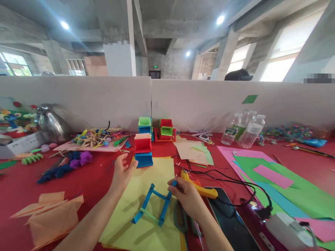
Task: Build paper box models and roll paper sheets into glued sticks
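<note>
My right hand point(184, 196) pinches the top corner of a blue and green paper frame point(153, 205), which stands tilted on a yellow-green sheet point(154, 174). Fingers loosely curled and holding nothing, my left hand point(123, 172) rests on the red table beside a stack of red and blue paper boxes point(143, 150). A yellow glue gun point(199, 188) lies just right of my right hand, its black cord trailing away.
Green-blue point(145, 126) and red-green point(166, 129) paper boxes stand by the white partition. Clear bottles point(243, 130), coloured sheets point(272, 181) and a dark tablet point(230, 219) lie right. Sticks on a tray point(94, 139), a metal kettle point(51, 120) and orange paper point(52, 216) lie left.
</note>
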`<action>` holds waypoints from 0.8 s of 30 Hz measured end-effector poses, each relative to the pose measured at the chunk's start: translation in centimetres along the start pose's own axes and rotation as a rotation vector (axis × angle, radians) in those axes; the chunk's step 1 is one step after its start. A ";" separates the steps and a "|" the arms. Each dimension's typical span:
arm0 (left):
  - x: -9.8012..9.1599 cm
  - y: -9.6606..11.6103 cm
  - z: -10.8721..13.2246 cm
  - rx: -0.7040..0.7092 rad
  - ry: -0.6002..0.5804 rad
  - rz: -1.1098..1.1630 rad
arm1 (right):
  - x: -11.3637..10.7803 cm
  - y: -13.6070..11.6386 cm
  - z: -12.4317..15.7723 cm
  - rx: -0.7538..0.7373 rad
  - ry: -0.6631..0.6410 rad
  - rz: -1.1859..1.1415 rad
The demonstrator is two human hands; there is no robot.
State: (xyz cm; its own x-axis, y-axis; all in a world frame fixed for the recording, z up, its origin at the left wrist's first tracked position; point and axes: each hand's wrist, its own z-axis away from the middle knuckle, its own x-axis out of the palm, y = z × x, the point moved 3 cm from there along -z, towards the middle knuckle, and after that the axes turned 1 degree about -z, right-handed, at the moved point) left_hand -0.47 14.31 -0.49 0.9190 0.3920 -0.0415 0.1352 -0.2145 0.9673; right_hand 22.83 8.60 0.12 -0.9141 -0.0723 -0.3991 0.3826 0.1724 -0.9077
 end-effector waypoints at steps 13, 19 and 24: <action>1.4 3.5 5.3 0.017 -0.762 0.391 | -1.7 -1.7 -1.2 0.029 0.129 -0.195; 0.9 2.1 6.8 0.053 -1.006 0.395 | -1.5 -2.2 -3.5 0.073 0.040 -0.156; 1.3 0.4 6.9 -0.087 -0.956 0.318 | 0.5 -0.7 -3.4 0.058 -0.058 -0.122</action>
State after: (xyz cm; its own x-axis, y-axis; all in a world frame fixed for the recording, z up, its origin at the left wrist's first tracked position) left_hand 3.31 8.51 -1.84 0.8240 -0.5615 0.0755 -0.1600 -0.1029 0.9817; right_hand 21.67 11.76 0.99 -0.9455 -0.1461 -0.2908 0.2780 0.1023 -0.9551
